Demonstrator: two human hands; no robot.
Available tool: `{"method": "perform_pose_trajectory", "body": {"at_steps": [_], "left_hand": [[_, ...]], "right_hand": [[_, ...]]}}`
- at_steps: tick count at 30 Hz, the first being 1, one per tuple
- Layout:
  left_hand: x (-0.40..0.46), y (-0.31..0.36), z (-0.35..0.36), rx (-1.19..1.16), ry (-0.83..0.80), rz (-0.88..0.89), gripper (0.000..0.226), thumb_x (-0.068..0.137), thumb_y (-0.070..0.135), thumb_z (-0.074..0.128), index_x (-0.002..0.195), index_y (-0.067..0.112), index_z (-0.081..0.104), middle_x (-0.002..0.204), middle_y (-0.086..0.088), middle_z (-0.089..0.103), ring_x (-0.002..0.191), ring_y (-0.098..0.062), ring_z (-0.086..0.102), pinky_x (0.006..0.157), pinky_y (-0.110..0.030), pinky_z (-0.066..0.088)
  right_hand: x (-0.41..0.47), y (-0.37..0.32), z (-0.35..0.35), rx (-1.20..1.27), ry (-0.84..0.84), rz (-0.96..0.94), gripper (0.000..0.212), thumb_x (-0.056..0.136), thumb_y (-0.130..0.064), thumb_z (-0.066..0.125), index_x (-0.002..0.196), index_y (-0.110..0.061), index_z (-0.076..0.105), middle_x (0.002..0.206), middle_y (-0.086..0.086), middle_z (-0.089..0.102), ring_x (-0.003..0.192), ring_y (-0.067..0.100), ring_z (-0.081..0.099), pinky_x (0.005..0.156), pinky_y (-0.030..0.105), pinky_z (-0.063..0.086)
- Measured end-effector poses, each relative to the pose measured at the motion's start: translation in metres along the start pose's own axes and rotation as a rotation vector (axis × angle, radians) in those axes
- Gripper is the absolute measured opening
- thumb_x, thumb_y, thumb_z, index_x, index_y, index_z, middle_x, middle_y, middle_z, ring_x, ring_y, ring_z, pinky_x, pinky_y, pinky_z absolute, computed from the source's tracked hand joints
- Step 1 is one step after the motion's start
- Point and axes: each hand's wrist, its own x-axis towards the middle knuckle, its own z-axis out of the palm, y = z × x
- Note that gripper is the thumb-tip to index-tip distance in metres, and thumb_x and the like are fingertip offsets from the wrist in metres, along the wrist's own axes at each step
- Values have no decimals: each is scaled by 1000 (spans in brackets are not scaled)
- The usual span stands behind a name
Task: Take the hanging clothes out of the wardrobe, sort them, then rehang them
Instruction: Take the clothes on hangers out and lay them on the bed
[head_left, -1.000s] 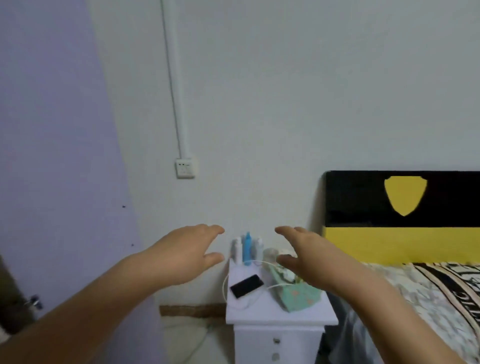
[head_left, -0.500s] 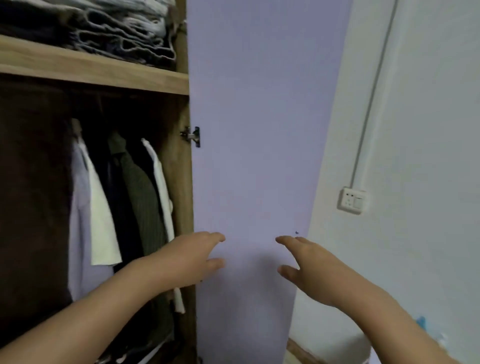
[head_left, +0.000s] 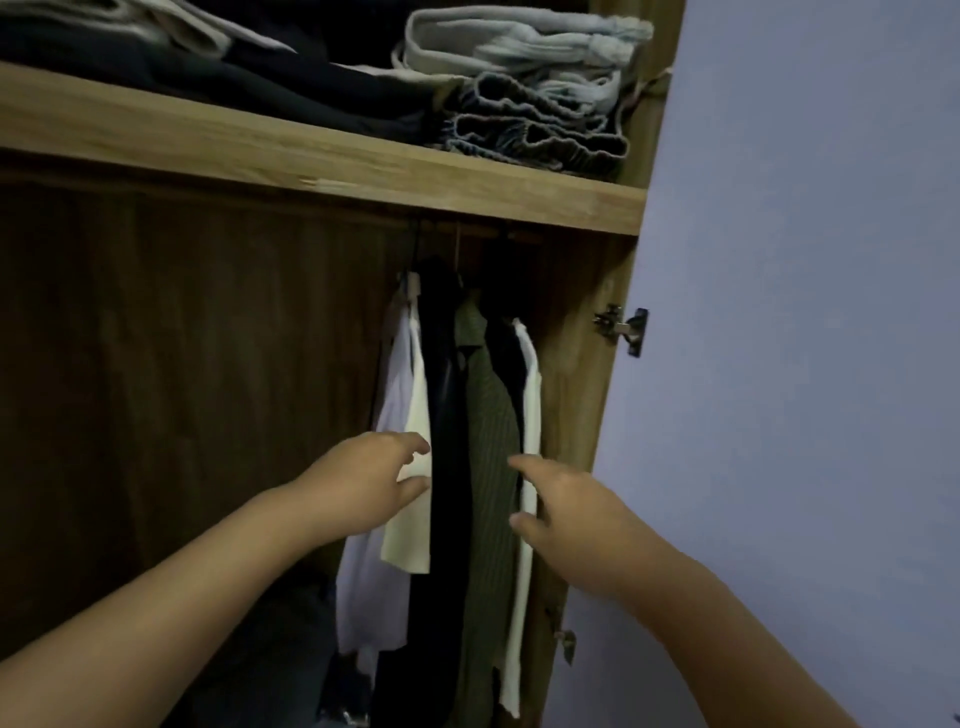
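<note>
Several garments hang close together at the right end of the open wardrobe: a white shirt (head_left: 400, 395), a black garment (head_left: 447, 415), an olive striped shirt (head_left: 491, 415) and a white garment (head_left: 530, 405) at the far right. My left hand (head_left: 363, 483) reaches toward the white shirt with fingers spread and holds nothing. My right hand (head_left: 566, 509) hovers in front of the far-right white garment, fingers loosely spread, also holding nothing. The hangers' hooks are mostly hidden under the shelf.
A wooden shelf (head_left: 311, 156) above the rail carries folded dark clothes (head_left: 260, 67) and folded jeans (head_left: 530, 124). The lilac wardrobe door (head_left: 805, 364) stands open on the right, with a metal hinge (head_left: 623, 327). The wardrobe's left part is dark brown panel.
The view has swung left from the bedside table and wall to the wardrobe's inside. Both hands stay raised and now sit in front of the hanging clothes.
</note>
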Motion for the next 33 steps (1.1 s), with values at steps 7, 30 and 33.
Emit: {"method": "perform_pose_trajectory", "body": {"at_steps": [7, 30, 33], "left_hand": [[49, -68, -11, -112, 151, -12, 41, 93, 29, 51, 133, 22, 45, 131, 2, 53, 113, -13, 55, 91, -27, 48], [107, -233, -37, -331, 289, -69, 43, 92, 24, 54, 134, 28, 42, 124, 11, 50, 91, 2, 53, 68, -8, 41], [104, -243, -39, -363, 295, -90, 42, 92, 22, 53, 132, 28, 42, 113, 17, 45, 86, 5, 52, 64, -8, 42]], "right_hand": [[112, -43, 18, 316, 186, -76, 56, 98, -13, 41, 148, -27, 20, 151, -4, 32, 138, 14, 31, 112, 30, 31], [317, -120, 90, 1277, 290, 230, 61, 87, 0, 52, 139, -29, 38, 126, 6, 58, 111, 26, 59, 97, 47, 48], [313, -118, 90, 1396, 324, 194, 68, 84, 9, 45, 141, -29, 39, 129, 8, 57, 116, 29, 57, 101, 50, 44]]}}
